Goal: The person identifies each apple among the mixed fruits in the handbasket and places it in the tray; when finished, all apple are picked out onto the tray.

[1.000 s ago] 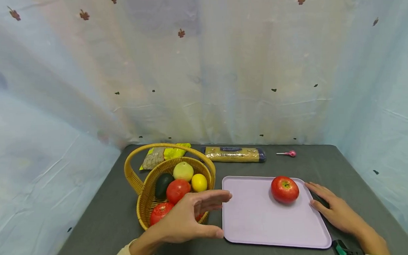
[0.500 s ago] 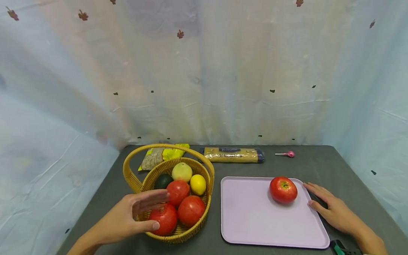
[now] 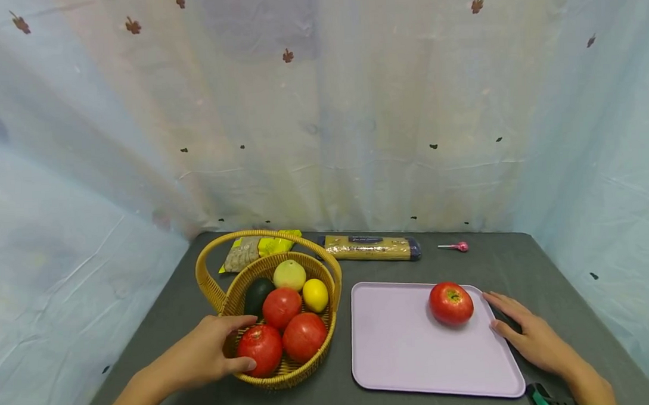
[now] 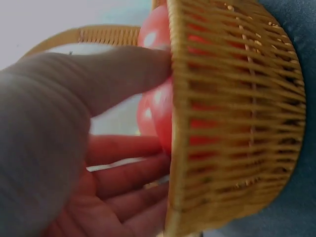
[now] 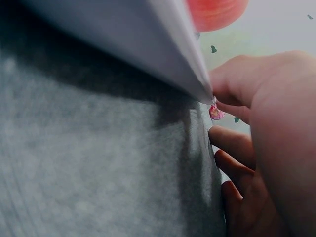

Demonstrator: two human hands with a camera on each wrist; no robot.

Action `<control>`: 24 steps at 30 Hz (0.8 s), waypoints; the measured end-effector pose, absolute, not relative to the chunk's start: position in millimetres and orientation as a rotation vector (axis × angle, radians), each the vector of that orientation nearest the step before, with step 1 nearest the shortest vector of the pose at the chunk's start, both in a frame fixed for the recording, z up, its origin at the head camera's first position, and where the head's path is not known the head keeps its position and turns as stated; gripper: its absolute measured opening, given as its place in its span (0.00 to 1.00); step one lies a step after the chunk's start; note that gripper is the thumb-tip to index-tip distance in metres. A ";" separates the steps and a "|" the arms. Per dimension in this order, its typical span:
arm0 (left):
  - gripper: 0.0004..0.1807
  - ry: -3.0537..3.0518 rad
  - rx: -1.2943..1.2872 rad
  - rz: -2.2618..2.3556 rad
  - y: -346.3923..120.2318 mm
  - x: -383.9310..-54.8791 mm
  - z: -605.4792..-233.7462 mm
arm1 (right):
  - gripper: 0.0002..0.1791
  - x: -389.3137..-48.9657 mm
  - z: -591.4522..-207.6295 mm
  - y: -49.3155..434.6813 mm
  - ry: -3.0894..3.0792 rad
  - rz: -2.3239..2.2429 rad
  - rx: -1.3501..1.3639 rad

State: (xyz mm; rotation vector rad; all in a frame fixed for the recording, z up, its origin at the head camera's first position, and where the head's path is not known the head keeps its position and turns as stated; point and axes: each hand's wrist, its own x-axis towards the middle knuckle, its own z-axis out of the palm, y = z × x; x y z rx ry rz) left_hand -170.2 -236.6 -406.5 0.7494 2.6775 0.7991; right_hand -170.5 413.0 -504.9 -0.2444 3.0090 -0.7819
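In the head view, my left hand reaches over the left front rim of a yellow wicker basket. Its thumb and fingers are spread around a red pomegranate with a small crown. The left wrist view has the thumb on one side of the red fruit and fairly straight fingers on the other, partly hidden by the basket wall. My right hand rests at the right edge of a lilac tray, thumb at the rim. A red apple sits on the tray.
Also in the basket are two more red fruits, a yellow lemon, a pale green fruit and a dark green one. Behind lie a yellow bag, a spaghetti pack and a pink lollipop.
My left hand has moved left from beside the tray to the basket's left front, then in around the pomegranate. The right hand has stayed at the tray's edge.
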 end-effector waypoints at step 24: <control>0.46 2.739 0.561 0.831 -216.4 -166.0 -408.7 | 0.39 -170.4 -505.3 412.7 3.002 -0.779 -0.233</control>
